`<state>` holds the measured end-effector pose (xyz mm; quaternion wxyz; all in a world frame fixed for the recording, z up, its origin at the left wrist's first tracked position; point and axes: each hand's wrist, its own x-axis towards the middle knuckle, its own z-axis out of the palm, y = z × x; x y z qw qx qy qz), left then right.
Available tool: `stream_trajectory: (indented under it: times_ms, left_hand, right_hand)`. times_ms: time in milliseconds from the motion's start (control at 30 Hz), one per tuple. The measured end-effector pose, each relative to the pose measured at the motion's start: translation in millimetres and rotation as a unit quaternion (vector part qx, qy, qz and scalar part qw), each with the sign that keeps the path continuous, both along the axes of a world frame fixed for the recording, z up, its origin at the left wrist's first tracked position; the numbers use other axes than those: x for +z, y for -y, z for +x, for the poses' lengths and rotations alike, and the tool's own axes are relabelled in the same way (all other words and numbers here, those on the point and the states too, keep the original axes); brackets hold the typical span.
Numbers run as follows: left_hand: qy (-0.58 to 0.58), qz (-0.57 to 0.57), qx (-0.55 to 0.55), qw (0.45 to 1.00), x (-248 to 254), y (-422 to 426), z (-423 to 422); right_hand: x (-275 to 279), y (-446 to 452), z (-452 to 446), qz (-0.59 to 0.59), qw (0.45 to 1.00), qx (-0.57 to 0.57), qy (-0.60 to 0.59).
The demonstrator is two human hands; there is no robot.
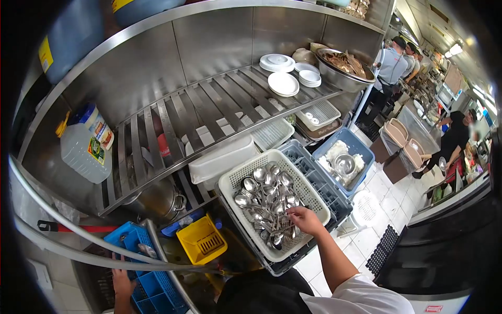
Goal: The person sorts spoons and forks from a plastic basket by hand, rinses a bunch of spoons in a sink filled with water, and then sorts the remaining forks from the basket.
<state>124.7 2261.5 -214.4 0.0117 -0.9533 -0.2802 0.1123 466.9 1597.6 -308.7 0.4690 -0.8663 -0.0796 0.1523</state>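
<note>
In head view, touches cutlery (266, 188) heaped in the white basket (314, 198) with right hand (306, 220), fingertips drawn together; cannot tell whether pinching a piece. Rests left hand (123, 284) at the blue crate (167, 284) with fingers slightly parted; cannot tell whether gripping.

A see-through jug (86, 154) sits at the left, white plates (283, 83) and a big metal bowl (348, 80) are up high, right of the middle, a yellow tub (201, 239) is low, left of the middle, and some people (392, 65) are at the upper right.
</note>
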Motion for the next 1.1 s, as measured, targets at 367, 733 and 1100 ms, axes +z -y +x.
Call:
stream_trajectory:
  times_ms: [367,733,1100]
  left_hand:
    - [0.140,-0.227,0.077,0.961,0.3,-43.0,-2.2]
    - [0.523,-0.306,0.037,0.794,-88.1,-165.8,70.5]
    - [0.454,-0.138,0.126,0.871,-42.9,-74.3,20.8]
  right_hand:
    - [12.4,-69.3,43.1,-0.344,0.937,0.047,-0.030]
    - [14.5,-28.9,58.6,-0.361,0.927,0.061,-0.076]
    - [-5.8,-131.2,214.7,-0.310,0.918,0.161,0.185]
